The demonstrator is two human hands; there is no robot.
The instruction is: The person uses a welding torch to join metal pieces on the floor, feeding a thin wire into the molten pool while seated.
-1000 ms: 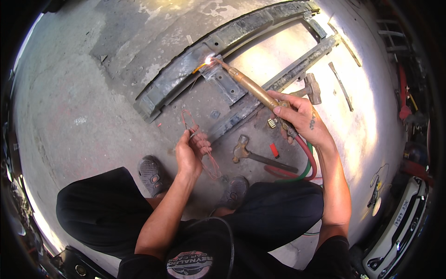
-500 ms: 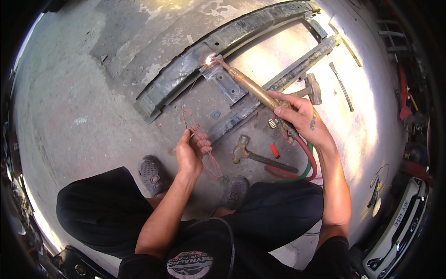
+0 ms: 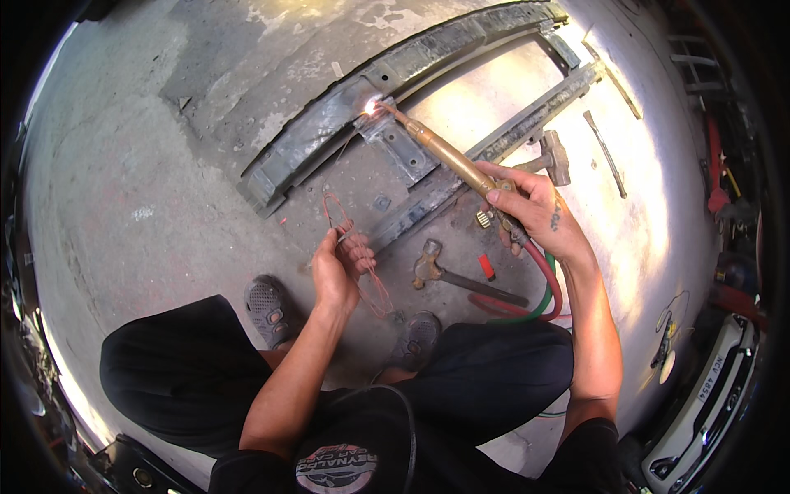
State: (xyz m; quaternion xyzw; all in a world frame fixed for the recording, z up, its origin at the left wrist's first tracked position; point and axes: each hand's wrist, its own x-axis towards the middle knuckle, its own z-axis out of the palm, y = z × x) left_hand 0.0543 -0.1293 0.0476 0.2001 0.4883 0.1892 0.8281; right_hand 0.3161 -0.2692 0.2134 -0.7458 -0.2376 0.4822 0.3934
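My right hand [image 3: 535,206] is wrapped round the handle of a brass gas torch [image 3: 451,155], with red and green hoses running from its near end. The torch's tip meets a bright glow on a grey metal bumper bar [image 3: 329,115], where a small bracket plate [image 3: 403,152] joins it. Between the fingers of my left hand [image 3: 339,267] is a coiled length of thin copper-coloured wire [image 3: 377,295], looped above and below the hand. A straight end of wire reaches from this hand toward the glow.
A ball-peen hammer [image 3: 428,265] and a red lighter-sized piece [image 3: 486,267] lie on the concrete near my feet. Beyond the torch rest a heavier hammer [image 3: 556,158] and a metal rod [image 3: 605,155]. A car grille [image 3: 699,403] stands at the lower right.
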